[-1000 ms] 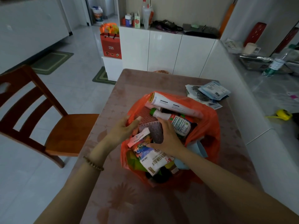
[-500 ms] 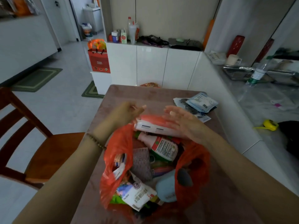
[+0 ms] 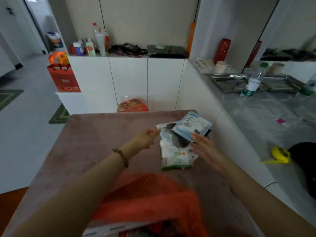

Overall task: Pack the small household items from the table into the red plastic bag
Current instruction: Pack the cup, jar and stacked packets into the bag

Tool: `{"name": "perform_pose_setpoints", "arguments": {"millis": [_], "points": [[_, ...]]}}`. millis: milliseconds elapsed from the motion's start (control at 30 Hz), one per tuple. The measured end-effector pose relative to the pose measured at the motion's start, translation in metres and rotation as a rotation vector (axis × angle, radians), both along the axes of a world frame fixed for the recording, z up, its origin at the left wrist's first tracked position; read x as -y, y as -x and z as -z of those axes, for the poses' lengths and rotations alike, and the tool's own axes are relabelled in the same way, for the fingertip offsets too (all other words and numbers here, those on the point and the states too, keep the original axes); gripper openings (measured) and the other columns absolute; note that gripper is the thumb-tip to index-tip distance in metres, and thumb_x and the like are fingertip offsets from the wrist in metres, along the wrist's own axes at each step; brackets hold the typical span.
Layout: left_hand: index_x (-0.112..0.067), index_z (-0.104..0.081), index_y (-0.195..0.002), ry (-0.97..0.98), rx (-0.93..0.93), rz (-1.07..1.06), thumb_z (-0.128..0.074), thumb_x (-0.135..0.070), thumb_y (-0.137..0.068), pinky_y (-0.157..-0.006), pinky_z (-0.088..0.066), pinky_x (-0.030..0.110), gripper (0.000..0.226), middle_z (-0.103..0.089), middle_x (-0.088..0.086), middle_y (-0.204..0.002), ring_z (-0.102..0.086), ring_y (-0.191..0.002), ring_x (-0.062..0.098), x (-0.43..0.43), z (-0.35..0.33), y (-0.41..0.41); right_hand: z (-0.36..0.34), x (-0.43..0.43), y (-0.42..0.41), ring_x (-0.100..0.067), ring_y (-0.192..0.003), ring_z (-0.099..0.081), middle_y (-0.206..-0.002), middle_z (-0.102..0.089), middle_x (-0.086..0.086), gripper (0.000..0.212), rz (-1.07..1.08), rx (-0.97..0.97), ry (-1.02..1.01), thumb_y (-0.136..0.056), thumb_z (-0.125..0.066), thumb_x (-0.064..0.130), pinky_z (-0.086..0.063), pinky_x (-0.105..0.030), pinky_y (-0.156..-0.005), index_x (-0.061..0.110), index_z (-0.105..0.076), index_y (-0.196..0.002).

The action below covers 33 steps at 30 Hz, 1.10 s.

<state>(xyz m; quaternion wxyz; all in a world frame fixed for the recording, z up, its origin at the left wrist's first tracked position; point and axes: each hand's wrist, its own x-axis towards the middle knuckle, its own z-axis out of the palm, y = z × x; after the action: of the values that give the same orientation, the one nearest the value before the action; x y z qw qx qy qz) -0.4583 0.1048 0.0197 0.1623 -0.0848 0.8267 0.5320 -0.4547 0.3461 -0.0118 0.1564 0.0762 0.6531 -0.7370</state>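
Red plastic bag (image 3: 153, 199) lies nearest you, under your forearms. Beyond it your left hand (image 3: 147, 138) and right hand (image 3: 203, 147), both spread and empty, flank the stack of packets (image 3: 176, 151), seemingly the last. Next, squeeze from both sides and lift.

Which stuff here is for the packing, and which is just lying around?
For packing: red plastic bag, pile of packets, left hand, right hand.
Just lying about: yellow tape measure, water bottle, cup, red gift bag.
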Motion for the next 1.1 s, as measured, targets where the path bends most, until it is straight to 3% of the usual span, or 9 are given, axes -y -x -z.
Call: {"name": "perform_pose_setpoints", "arguments": {"millis": [133,267,367,467,567,633,733,867,1100], "points": [[-0.007,-0.035,-0.140,0.028,0.222,0.007,-0.042,-0.055,-0.092,-0.100,-0.046,0.040,0.069,-0.040,0.010,-0.143,-0.051,-0.120,0.026,-0.017,0.042,0.054,0.050,-0.023,0.061,-0.019,-0.103,-0.059,-0.111,-0.061,-0.003,0.025,0.116,0.052,-0.082,-0.084,-0.066,0.029,-0.050,-0.031,-0.086,0.017,-0.058,-0.104],[-0.012,-0.031,-0.145,0.007,0.417,0.028,-0.039,-0.069,-0.085,-0.108,-0.040,0.040,0.083,-0.029,0.011,-0.154,-0.039,-0.134,0.031,-0.026,0.081,0.092,0.102,-0.045,0.119,-0.025,-0.100,-0.066,-0.115,-0.067,-0.011,0.040,0.240,0.143,-0.160,-0.077,-0.074,0.030,-0.052,-0.044,-0.093,0.015,-0.060,-0.112],[-0.016,-0.044,-0.137,-0.080,0.513,0.073,-0.045,-0.088,-0.061,-0.093,-0.044,0.034,0.105,-0.047,0.007,-0.135,-0.052,-0.117,0.026,-0.030,0.112,0.115,0.128,-0.048,0.151,-0.023,-0.092,-0.067,-0.113,-0.068,-0.011,0.031,0.297,0.247,-0.040,-0.082,-0.070,0.023,-0.057,-0.031,-0.067,0.016,-0.062,-0.112],[-0.012,-0.044,-0.138,-0.112,0.515,0.007,-0.038,-0.074,-0.080,-0.104,-0.042,0.038,0.085,-0.051,0.008,-0.138,-0.050,-0.122,0.027,-0.035,0.132,0.130,0.145,-0.042,0.177,-0.027,-0.094,-0.068,-0.112,-0.069,-0.010,0.042,0.378,0.250,0.073,-0.079,-0.074,0.019,-0.059,-0.033,-0.058,0.017,-0.060,-0.119],[-0.010,-0.046,-0.135,-0.109,0.481,-0.054,-0.038,-0.062,-0.090,-0.091,-0.042,0.033,0.069,-0.052,0.009,-0.137,-0.051,-0.116,0.025,-0.040,0.144,0.138,0.152,-0.035,0.189,-0.026,-0.084,-0.067,-0.109,-0.070,-0.010,0.043,0.458,0.267,-0.034,-0.072,-0.079,0.017,-0.058,-0.041,-0.076,0.014,-0.064,-0.112],[-0.009,-0.045,-0.135,-0.119,0.455,-0.096,-0.040,-0.059,-0.091,-0.088,-0.043,0.034,0.067,-0.051,0.009,-0.138,-0.051,-0.120,0.027,-0.042,0.149,0.141,0.148,-0.033,0.190,-0.020,-0.075,-0.062,-0.098,-0.067,-0.008,0.035,0.478,0.270,-0.042,-0.077,-0.074,0.007,-0.058,-0.031,-0.068,0.007,-0.062,-0.110],[-0.006,-0.047,-0.133,-0.120,0.400,-0.159,-0.036,-0.055,-0.094,-0.086,-0.044,0.035,0.064,-0.053,0.012,-0.135,-0.053,-0.109,0.026,-0.043,0.154,0.141,0.128,-0.035,0.185,-0.019,-0.074,-0.061,-0.091,-0.066,-0.009,0.028,0.270,0.270,-0.011,-0.083,-0.065,0.001,-0.057,-0.023,-0.053,0.001,-0.060,-0.111],[-0.008,-0.049,-0.131,-0.153,0.359,-0.178,-0.028,-0.052,-0.097,-0.088,-0.044,0.035,0.060,-0.056,0.013,-0.132,-0.055,-0.106,0.026,-0.047,0.149,0.138,0.117,-0.034,0.168,-0.017,-0.073,-0.061,-0.095,-0.068,-0.010,0.029,-0.072,0.241,-0.431,-0.081,-0.069,0.008,-0.052,-0.026,-0.063,0.001,-0.064,-0.109],[-0.010,-0.046,-0.133,-0.172,0.346,-0.143,-0.048,-0.043,-0.093,-0.102,-0.044,0.040,0.052,-0.054,0.010,-0.134,-0.053,-0.120,0.028,-0.051,0.139,0.129,0.121,-0.013,0.147,-0.013,-0.084,-0.060,-0.109,-0.061,-0.004,0.043,-0.104,0.098,-0.477,-0.080,-0.072,0.019,-0.049,-0.022,-0.062,0.011,-0.049,-0.115]]}}
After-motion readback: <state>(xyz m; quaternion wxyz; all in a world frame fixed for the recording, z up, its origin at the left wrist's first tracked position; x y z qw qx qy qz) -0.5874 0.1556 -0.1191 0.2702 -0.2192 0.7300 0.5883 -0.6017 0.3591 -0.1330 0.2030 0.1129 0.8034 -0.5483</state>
